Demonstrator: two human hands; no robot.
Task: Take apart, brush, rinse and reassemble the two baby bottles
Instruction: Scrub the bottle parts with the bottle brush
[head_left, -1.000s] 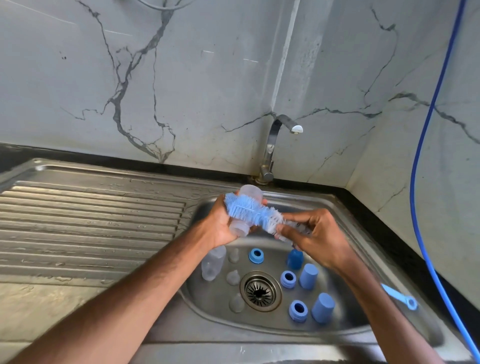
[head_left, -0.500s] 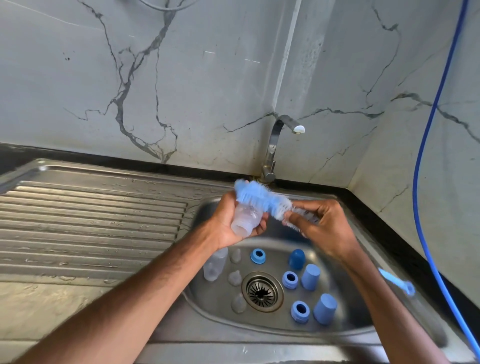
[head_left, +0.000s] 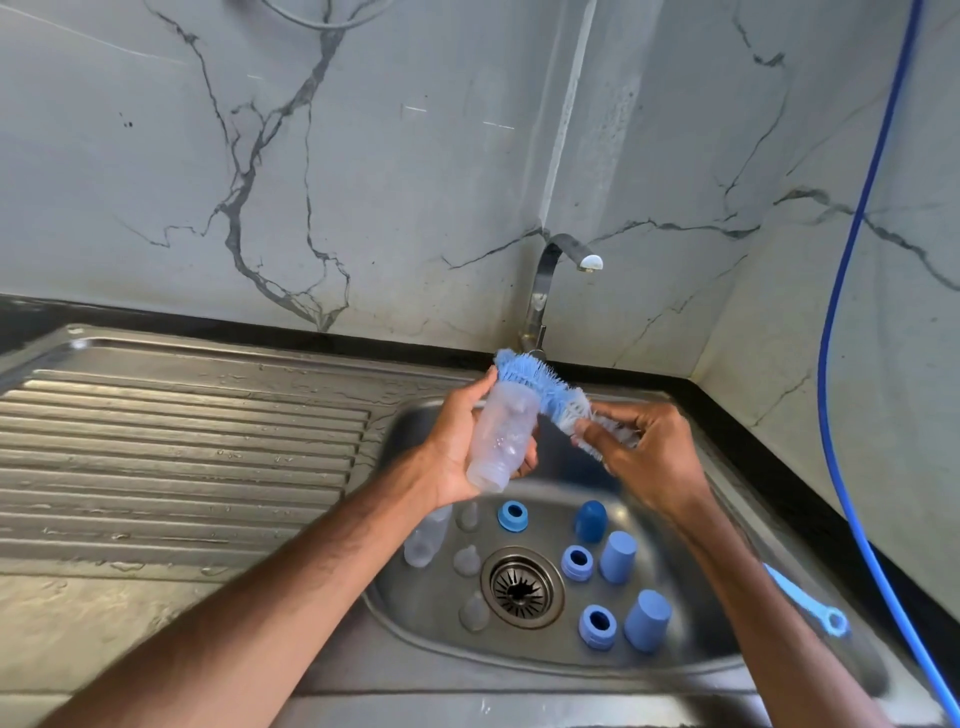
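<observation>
both hands have risen toward the tap since a second ago, and the clear plastic baby bottle body (head_left: 501, 441) now stands steeper, with more of it bare. it sits at the frame's centre, threaded neck pointing down. the left hand (head_left: 457, 447) wraps it: the thumb lies along its upper left side and the fingertips curl round its lower right. the blue bristle bottle brush (head_left: 535, 384) bends across the bottle's upper end, touching it. the right hand (head_left: 644, 457), just right of the bottle, pinches the brush's whitish lower part between thumb and fingers.

below, in the stainless steel sink (head_left: 415, 426), lie a second clear bottle body (head_left: 426, 540), clear teats (head_left: 467, 561), blue screw rings (head_left: 576, 562) and blue caps (head_left: 618, 556) around the round drain (head_left: 521, 587). a curved metal tap (head_left: 545, 291) stands above, and a blue hose (head_left: 841, 312) hangs at right.
</observation>
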